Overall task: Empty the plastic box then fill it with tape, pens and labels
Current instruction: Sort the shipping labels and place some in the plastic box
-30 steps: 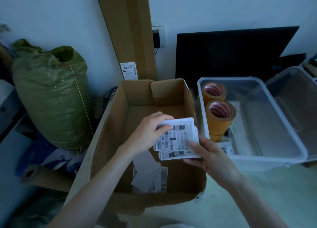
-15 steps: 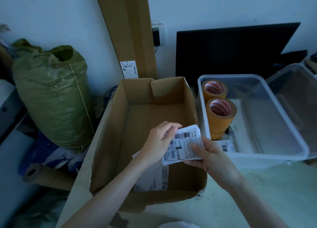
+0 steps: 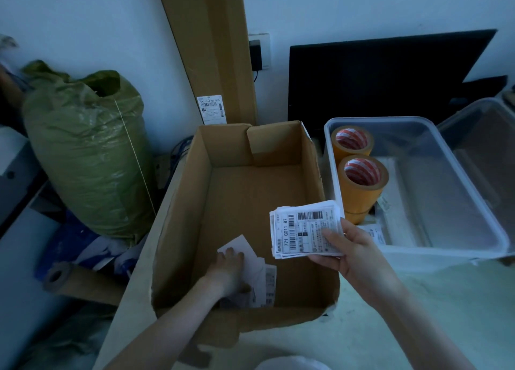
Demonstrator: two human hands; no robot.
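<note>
The right hand (image 3: 359, 261) holds a stack of white barcode labels (image 3: 305, 230) in a thumb-over grip above the open brown cardboard box (image 3: 178, 230). Inside it, the left hand (image 3: 228, 272) rests on loose white paper labels (image 3: 262, 280), grip unclear. Beside it, the clear plastic box (image 3: 473, 202) holds two yellow tape rolls (image 3: 359, 180).

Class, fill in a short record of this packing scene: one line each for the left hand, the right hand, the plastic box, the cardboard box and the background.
left hand: down inside the cardboard box, on the loose labels at its bottom
right hand: holds a stack of labels above the box
plastic box: open, clear, two tape rolls standing at its left end
cardboard box: open, mostly bare inside
background: green sack at left, dark monitor behind
</note>
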